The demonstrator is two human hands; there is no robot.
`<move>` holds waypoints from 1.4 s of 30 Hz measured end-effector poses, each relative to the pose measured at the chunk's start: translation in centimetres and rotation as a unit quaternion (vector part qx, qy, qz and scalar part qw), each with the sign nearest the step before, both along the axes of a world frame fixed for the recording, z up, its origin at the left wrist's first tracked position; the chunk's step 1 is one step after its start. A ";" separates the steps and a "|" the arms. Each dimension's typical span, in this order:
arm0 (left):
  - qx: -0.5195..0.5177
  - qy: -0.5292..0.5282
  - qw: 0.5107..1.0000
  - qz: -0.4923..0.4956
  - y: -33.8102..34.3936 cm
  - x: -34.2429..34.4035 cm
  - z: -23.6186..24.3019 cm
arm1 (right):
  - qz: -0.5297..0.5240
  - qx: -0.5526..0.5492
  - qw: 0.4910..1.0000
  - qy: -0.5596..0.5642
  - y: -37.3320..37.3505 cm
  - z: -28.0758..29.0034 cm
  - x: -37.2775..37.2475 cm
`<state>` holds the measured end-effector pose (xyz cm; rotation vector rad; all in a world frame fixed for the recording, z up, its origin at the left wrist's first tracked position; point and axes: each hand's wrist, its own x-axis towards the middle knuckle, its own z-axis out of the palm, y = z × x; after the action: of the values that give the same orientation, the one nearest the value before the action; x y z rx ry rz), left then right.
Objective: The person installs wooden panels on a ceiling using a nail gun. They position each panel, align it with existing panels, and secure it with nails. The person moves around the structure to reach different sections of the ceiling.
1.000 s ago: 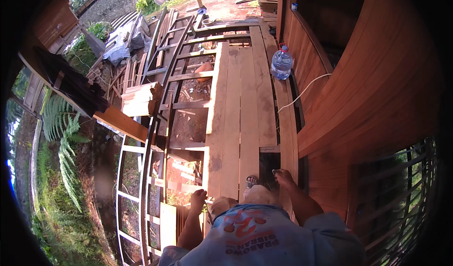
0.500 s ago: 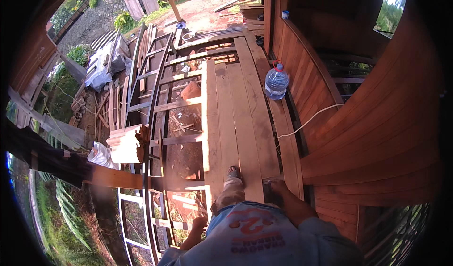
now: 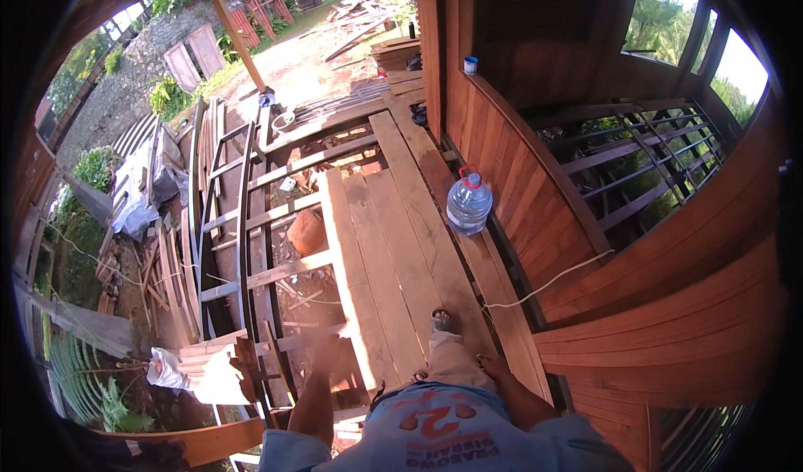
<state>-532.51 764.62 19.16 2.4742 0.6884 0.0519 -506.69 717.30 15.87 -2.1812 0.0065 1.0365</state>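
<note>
My left hand [image 3: 332,348] swings out over the open floor frame beside the boards. Motion smears its fingers, so its shape is unclear. At my right thigh hangs my right hand [image 3: 488,362], fingers slightly apart, with nothing seen in it. Between the hands, a sandalled foot [image 3: 442,317] is planted on the wooden floorboards [image 3: 381,259]. Ahead on the right, beside the plank wall [image 3: 502,158], stands a large clear water bottle [image 3: 468,206] with a red handle, touched by neither hand.
Dark floor beams [image 3: 242,246] with open gaps run along the left; a rounded reddish-brown object [image 3: 307,232] lies beneath them. A pale cable [image 3: 552,284] crosses toward the wall. Stacked timber [image 3: 222,367] sits at lower left. A blue-and-white cup [image 3: 470,64] rests on the wall ledge.
I have stepped forward along the boards, and the bottle is nearer. The other foot now leads. My left hand has swung forward; my right has dropped back beside my thigh.
</note>
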 end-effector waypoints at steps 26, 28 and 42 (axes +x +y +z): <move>-0.404 0.188 0.836 0.319 25.2 33.9 1.3 | -0.055 0.030 0.998 -0.029 40.6 -1.4 46.0; -0.376 0.226 0.856 0.273 30.0 37.2 2.4 | -0.073 -0.019 0.997 0.034 42.5 -2.1 45.3; -0.214 0.013 0.976 0.035 58.8 64.4 1.1 | -0.194 0.057 0.956 -0.214 54.3 2.1 59.4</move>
<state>-468.09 823.37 20.24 2.0402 0.7138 -0.0932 -447.31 771.59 17.92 -2.1402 0.1639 0.3291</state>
